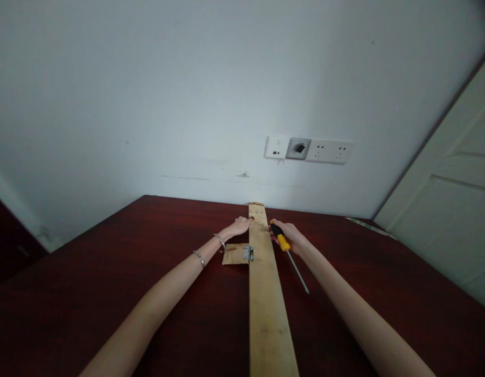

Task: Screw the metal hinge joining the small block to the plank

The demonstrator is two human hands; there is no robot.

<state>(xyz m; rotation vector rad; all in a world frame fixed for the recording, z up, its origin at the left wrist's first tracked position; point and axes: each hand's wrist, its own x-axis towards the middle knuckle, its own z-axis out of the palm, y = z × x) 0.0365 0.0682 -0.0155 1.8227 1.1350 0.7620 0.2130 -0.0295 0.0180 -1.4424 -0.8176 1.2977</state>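
A long pale wooden board [268, 309] runs away from me down the middle of the table. My left hand [240, 225] is at its left edge near the far end, fingers curled together with the tips at the wood; whatever they pinch is too small to make out. A screwdriver [283, 242] with a black and yellow handle is in my right hand [292, 234], just right of the board, its shaft pointing back toward me. A metal hinge [248, 253] joins a short wooden piece [235, 255] to the board's left side.
The dark red table [179, 324] meets a white wall [187, 104] at the back. Wall sockets [329, 151] are above the table's right half. A flat pale strip [370, 228] lies at the back right corner, near a white panelled door [454, 209].
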